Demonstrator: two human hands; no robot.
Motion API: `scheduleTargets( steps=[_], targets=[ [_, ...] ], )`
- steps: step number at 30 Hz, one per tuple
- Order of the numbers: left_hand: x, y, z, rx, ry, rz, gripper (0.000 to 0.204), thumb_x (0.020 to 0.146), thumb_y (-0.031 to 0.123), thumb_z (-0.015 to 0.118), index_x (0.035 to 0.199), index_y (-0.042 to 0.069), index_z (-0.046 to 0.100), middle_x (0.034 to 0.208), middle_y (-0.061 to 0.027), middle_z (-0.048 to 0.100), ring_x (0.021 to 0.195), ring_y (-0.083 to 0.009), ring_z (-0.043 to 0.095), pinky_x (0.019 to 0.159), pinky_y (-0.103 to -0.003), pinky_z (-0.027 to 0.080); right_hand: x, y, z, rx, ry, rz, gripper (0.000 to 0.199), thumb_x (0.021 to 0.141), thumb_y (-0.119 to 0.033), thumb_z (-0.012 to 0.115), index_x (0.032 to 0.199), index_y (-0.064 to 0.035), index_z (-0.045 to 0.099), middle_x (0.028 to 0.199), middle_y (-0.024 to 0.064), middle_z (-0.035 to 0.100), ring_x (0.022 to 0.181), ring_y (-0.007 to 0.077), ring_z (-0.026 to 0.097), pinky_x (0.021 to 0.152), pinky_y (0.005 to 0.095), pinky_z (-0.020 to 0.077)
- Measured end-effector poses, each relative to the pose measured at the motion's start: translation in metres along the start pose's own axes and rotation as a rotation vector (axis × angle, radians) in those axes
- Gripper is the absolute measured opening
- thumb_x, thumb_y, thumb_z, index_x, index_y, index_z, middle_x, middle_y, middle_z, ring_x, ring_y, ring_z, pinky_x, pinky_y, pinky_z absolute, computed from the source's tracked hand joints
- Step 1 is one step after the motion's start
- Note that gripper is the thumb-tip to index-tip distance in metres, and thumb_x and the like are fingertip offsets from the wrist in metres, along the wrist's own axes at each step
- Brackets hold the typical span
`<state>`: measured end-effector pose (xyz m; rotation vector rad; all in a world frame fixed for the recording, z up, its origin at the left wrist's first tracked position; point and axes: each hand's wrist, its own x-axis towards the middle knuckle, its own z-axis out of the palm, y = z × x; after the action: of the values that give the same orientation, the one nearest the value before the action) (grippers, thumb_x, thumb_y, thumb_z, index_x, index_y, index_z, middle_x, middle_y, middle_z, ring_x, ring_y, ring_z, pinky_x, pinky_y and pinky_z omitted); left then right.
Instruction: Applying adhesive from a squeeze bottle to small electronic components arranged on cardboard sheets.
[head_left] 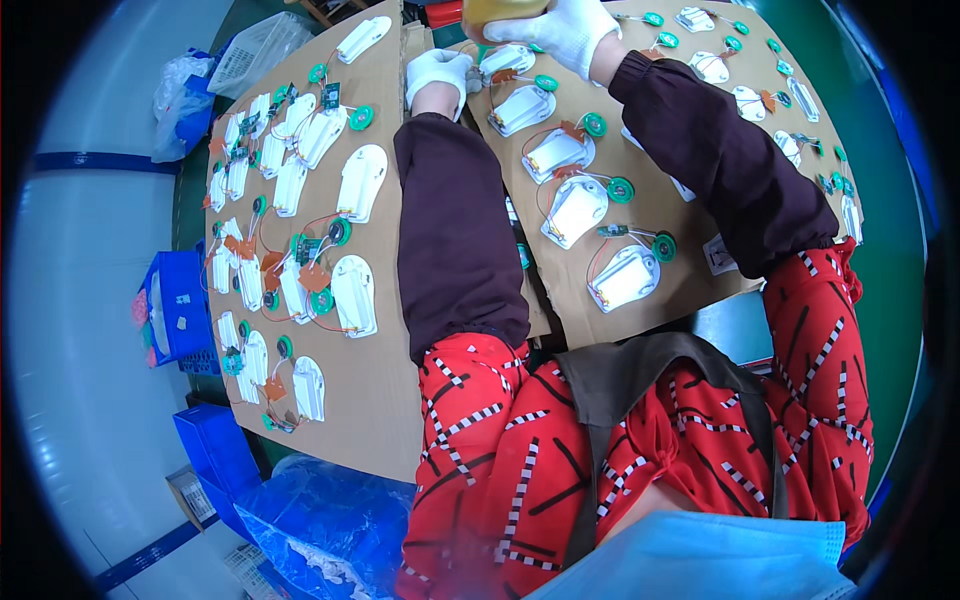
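Both my hands wear white gloves and reach to the far edge of the cardboard. My right hand (568, 38) grips a yellowish, rounded object (500, 12), cut off by the top of the view, so its kind is unclear. Beside the gap between the two cardboard sheets, my left hand (438, 76) has its fingers curled in; what they hold, if anything, is hidden. Closest to my hands lies a white plastic housing (508, 62) with an orange piece. Another white housing (524, 108), wired to a round green part (545, 83), lies just nearer to me.
Left and right cardboard sheets (395, 400) (690, 275) carry several white housings with thin wires, green round parts and small circuit boards (331, 96). Blue bins (180, 305) and a white basket (258, 52) stand left. A blue plastic-lined container (330, 510) sits at lower left.
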<state>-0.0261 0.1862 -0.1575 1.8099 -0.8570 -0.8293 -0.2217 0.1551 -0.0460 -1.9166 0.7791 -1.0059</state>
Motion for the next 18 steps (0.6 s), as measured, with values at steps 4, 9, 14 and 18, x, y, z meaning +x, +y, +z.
scheduleTargets(
  steps=[4,9,14,18],
  targets=[
    [0.001,-0.002,0.006,-0.073,-0.010,-0.019,0.017,0.079,0.013,0.072,0.090,-0.001,0.071,0.080,-0.0097,0.071,0.067,-0.0151,0.066,0.064,-0.030,0.052,-0.005,0.000,-0.004,-0.083,-0.063,-0.059,0.067,0.065,-0.026,0.085,0.120,-0.0072,0.052,0.109,0.0118,0.064,0.104,0.0238,0.062,0.091,0.0333,0.0473],
    [0.007,-0.009,0.006,0.023,0.013,-0.020,0.017,0.079,0.012,0.071,0.090,-0.001,0.071,0.081,-0.0107,0.071,0.067,-0.0159,0.067,0.064,-0.030,0.053,-0.011,0.001,-0.005,-0.006,-0.106,-0.085,0.068,0.063,-0.025,0.087,0.118,-0.0062,0.052,0.108,0.0112,0.065,0.102,0.0227,0.062,0.090,0.0333,0.0475],
    [-0.018,0.017,0.008,-0.034,-0.056,-0.043,0.019,0.090,0.005,0.061,0.101,-0.009,0.061,0.091,-0.0159,0.068,0.071,-0.0220,0.069,0.062,-0.030,0.059,-0.015,0.005,-0.011,0.004,-0.056,-0.081,0.067,0.061,-0.020,0.088,0.116,-0.0046,0.053,0.108,0.0109,0.065,0.101,0.0200,0.062,0.089,0.0325,0.0479],
    [-0.027,0.024,0.006,-0.063,-0.061,-0.081,0.019,0.090,0.006,0.061,0.102,-0.009,0.061,0.092,-0.0154,0.068,0.072,-0.0217,0.069,0.062,-0.029,0.058,-0.013,0.011,-0.008,0.161,-0.034,-0.038,0.067,0.063,-0.015,0.086,0.121,-0.0039,0.052,0.111,0.0091,0.064,0.103,0.0176,0.061,0.091,0.0312,0.0477]
  ],
)
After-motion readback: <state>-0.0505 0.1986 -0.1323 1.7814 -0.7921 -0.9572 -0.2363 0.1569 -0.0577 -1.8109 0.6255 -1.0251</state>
